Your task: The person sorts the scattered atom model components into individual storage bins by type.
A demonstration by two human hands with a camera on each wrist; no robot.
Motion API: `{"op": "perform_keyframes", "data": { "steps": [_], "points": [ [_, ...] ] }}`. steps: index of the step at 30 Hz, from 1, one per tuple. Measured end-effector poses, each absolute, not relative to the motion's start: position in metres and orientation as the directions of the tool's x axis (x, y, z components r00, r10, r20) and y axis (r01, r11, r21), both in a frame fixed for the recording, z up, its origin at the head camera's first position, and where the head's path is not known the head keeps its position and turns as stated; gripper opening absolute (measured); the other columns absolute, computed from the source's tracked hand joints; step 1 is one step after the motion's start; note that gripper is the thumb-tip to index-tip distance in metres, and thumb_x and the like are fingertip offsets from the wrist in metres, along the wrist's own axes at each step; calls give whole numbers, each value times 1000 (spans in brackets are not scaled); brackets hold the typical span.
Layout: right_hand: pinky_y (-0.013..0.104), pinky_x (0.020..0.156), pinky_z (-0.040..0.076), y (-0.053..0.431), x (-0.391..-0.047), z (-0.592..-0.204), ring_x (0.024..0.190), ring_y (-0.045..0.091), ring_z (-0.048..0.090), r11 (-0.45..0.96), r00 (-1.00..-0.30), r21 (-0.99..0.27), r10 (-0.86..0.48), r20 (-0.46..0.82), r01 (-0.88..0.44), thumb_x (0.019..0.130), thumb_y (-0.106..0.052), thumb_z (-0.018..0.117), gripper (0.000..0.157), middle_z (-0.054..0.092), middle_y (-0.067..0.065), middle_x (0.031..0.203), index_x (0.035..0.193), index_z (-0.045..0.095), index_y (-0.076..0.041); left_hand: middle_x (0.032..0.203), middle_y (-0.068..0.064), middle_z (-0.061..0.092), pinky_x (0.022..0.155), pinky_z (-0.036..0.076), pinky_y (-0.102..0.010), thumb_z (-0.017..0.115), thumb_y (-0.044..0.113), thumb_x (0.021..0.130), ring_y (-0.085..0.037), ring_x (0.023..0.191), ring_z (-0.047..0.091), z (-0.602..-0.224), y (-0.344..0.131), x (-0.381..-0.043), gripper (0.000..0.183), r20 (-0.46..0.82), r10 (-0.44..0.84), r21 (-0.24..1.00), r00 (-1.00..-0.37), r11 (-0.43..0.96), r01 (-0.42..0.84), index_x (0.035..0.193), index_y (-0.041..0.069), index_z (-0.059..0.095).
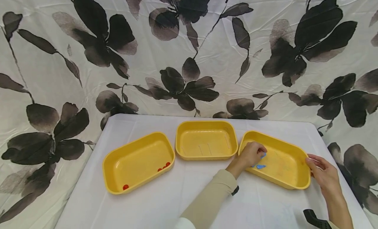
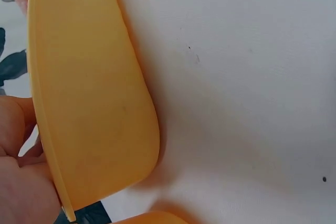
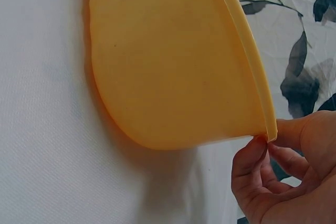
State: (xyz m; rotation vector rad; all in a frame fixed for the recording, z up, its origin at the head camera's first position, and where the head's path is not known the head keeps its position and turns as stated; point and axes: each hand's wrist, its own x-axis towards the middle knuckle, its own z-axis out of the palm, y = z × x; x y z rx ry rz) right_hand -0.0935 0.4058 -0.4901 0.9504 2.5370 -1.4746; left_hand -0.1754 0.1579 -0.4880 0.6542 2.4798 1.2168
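My left hand (image 1: pixel 251 154) reaches into the left end of the right-hand yellow tray (image 1: pixel 283 181), its fingers curled downward. At the fingertips is a small blue piece (image 1: pixel 263 154), partly covered by them. Another blue piece (image 1: pixel 261 167), rounded at one end and narrow at the other, lies on the tray floor beside the hand. My right hand (image 1: pixel 324 172) pinches the tray's right rim between thumb and fingers, and the right wrist view shows this grip at the tray's corner (image 3: pixel 262 121). In the left wrist view, the tray wall (image 2: pixel 94 93) hides the left fingertips.
The middle yellow tray (image 1: pixel 206 124) holds several thin sticks (image 1: pixel 200 150). In the left yellow tray (image 1: pixel 109 156), several small red round pieces (image 1: pixel 125 187) lie along the near side. A white-covered table (image 1: pixel 147 209) bears all the trays, with a floral cloth (image 1: pixel 177 58) behind.
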Motion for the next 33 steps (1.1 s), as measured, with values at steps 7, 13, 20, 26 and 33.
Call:
{"op": "perform_keyframes", "data": {
  "steps": [7, 13, 20, 26, 33],
  "points": [
    [8, 71, 51, 405, -92, -490, 83, -3, 53, 350, -807, -768, 478, -346, 536, 105, -47, 52, 67, 47, 19, 141, 154, 40, -3, 93, 5, 69, 73, 42, -9, 64, 1, 100, -2, 80, 52, -489, 165, -175, 18, -126, 497, 760, -859, 604, 238, 107, 7, 78],
    [8, 70, 51, 405, -93, -490, 82, -4, 53, 350, -814, -775, 470, -342, 527, 105, -46, 53, 66, 49, 17, 138, 153, 41, -2, 91, 8, 65, 75, 43, -10, 67, 4, 99, -3, 81, 53, -489, 170, -174, 13, -167, 477, 715, -863, 661, 227, 104, 11, 77],
    [8, 71, 52, 406, -93, -492, 82, -4, 54, 331, -813, -784, 469, -346, 525, 103, -48, 56, 66, 52, 9, 130, 151, 44, -4, 90, 8, 64, 75, 44, -12, 67, 5, 99, -4, 81, 53, -492, 173, -175, 12, -182, 461, 715, -868, 668, 205, 102, 11, 76],
    [9, 71, 52, 407, -94, -493, 84, -3, 55, 325, -811, -787, 470, -348, 525, 103, -48, 56, 67, 53, 8, 130, 151, 45, -4, 93, 10, 65, 75, 44, -12, 68, 9, 100, -3, 84, 55, -495, 174, -175, 10, -191, 463, 670, -865, 706, 229, 103, 13, 76],
    [9, 72, 52, 408, -93, -494, 83, -2, 55, 325, -806, -780, 474, -355, 535, 103, -47, 56, 67, 54, 5, 127, 152, 43, -3, 99, 13, 67, 77, 46, -12, 68, 16, 101, 0, 85, 56, -497, 177, -174, 8, -186, 448, 591, -875, 762, 265, 103, 17, 75]
  ]
}}
